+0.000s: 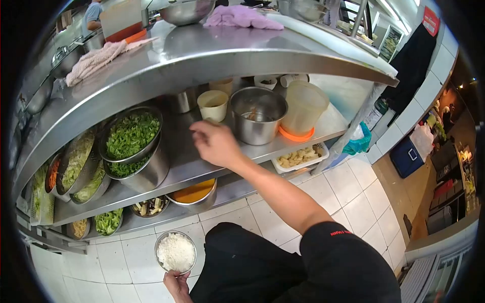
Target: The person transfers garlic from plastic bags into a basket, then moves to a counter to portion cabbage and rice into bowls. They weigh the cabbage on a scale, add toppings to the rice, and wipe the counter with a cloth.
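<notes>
My left hand (177, 284) grips the rim of a round metal bowl (158, 260) filled with white rice (176, 251), low over the tiled floor. Over the middle shelf (177, 141), my right hand (208, 141) is stretched out, its fingers curled; whether anything small is between them is hidden. Just behind it stands a cream plastic tub (212, 105). To its right is a steel pot (258, 115) with a little residue inside, and left of it a metal bowl of chopped greens (132, 136) rests on a deeper steel pot (146, 174).
A translucent container (304, 107) stands by an orange lid (296, 135). Below are a white tray (300, 157) of pale pieces and a pot of orange liquid (193, 192). The steel counter edge (202, 63) overhangs the shelf. Someone in blue (93, 16) is at the far left.
</notes>
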The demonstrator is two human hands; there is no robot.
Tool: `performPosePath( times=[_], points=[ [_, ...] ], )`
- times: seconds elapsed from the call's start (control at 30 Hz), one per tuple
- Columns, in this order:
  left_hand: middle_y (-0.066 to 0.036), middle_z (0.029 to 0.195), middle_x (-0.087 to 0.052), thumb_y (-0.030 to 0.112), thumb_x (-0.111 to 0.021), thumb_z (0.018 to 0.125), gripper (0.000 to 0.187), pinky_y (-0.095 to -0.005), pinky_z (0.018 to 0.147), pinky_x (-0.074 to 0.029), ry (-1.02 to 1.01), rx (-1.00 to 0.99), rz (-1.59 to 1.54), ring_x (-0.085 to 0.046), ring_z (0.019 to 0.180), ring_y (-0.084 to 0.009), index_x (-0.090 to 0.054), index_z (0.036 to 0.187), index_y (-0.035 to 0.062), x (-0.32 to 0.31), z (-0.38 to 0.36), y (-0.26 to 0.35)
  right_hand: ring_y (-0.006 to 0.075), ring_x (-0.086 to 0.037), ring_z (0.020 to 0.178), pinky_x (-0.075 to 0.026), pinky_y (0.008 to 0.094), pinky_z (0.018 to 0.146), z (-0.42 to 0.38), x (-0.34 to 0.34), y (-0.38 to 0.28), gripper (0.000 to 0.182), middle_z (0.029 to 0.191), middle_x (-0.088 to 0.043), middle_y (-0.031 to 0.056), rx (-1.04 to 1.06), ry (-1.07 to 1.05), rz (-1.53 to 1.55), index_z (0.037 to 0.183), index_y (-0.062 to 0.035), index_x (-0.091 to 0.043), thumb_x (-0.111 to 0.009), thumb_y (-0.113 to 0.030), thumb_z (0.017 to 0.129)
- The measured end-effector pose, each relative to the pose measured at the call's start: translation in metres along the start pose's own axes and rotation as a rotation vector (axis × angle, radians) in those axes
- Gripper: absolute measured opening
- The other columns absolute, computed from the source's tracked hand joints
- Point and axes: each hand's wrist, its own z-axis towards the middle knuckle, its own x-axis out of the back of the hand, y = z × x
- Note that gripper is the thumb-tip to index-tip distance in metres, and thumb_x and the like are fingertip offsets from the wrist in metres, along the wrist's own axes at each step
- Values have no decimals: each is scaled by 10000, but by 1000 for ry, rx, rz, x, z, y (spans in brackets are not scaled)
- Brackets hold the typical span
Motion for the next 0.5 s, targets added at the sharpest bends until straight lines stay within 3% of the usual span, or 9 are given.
performPosePath(
  times=[0.07,0.1,0.13,0.17,0.23,0.27,0.33,0.37,0.5],
  points=[
    [-249,1070,-678,-25,-546,773,341,-480,621,-712,-5,-21,19,-751,756,-378,-528,1109,-82,-17,-20,9,351,-753,898,-601,438,832,2,92,-23,217,990,-755,173,241,301,-419,1063,-12,-773,-647,-42,889],
    [-245,1075,-684,-20,-539,780,316,-501,625,-713,-76,-15,26,-757,808,-390,-541,1091,-77,-17,-23,11,377,-754,885,-607,433,814,8,139,-22,211,1040,-768,183,57,379,-410,1056,-10,-779,-640,-59,905],
    [-242,1080,-689,-16,-531,788,292,-521,628,-715,-145,-9,34,-763,860,-403,-555,1074,-73,-19,-26,13,379,-761,900,-609,439,797,24,187,-35,235,1122,-779,192,-350,309,-509,1088,-10,-775,-630,-96,925],
    [-242,1080,-689,-16,-531,788,292,-521,628,-715,-145,-8,38,-763,860,-403,-555,1074,-73,-23,-32,16,329,-767,1009,-593,436,866,38,233,16,264,1216,-775,179,-429,251,-698,1134,-16,-771,-630,-140,949],
    [-275,1100,-712,-62,-542,781,449,-494,580,-714,-227,-1,12,-779,836,-400,-538,1226,-122,-46,-39,13,304,-727,1177,-552,436,988,77,308,93,372,1299,-758,161,-386,-501,-913,1255,-40,-750,-698,-206,927],
    [-275,1100,-712,-62,-542,781,449,-494,580,-714,-228,-2,7,-779,836,-400,-538,1226,-122,-65,-52,15,304,-727,1177,-552,436,988,79,310,102,372,1299,-758,161,-381,-501,-916,1255,-40,-750,-698,-206,927],
    [-294,1137,-722,-78,-537,783,524,-505,613,-717,-357,18,41,-784,879,-411,-551,1299,-164,-115,-87,25,299,-641,1339,-497,432,1100,85,307,119,513,1388,-723,141,-588,-967,-817,1345,-91,-726,-775,-324,891],
    [-293,1141,-726,-79,-540,785,520,-511,634,-717,-393,42,66,-784,896,-414,-569,1295,-174,-136,-98,26,306,-596,1396,-480,433,1133,55,299,152,620,1450,-687,145,-550,-307,-873,1401,-137,-706,-810,-418,859],
    [-290,1145,-733,-77,-553,798,468,-524,686,-716,-556,131,157,-782,941,-413,-620,1248,-188,-210,-127,18,307,-588,1410,-471,430,1146,68,297,159,605,1467,-678,141,-644,-516,-921,1381,-139,-726,-806,-422,852]
  ],
)
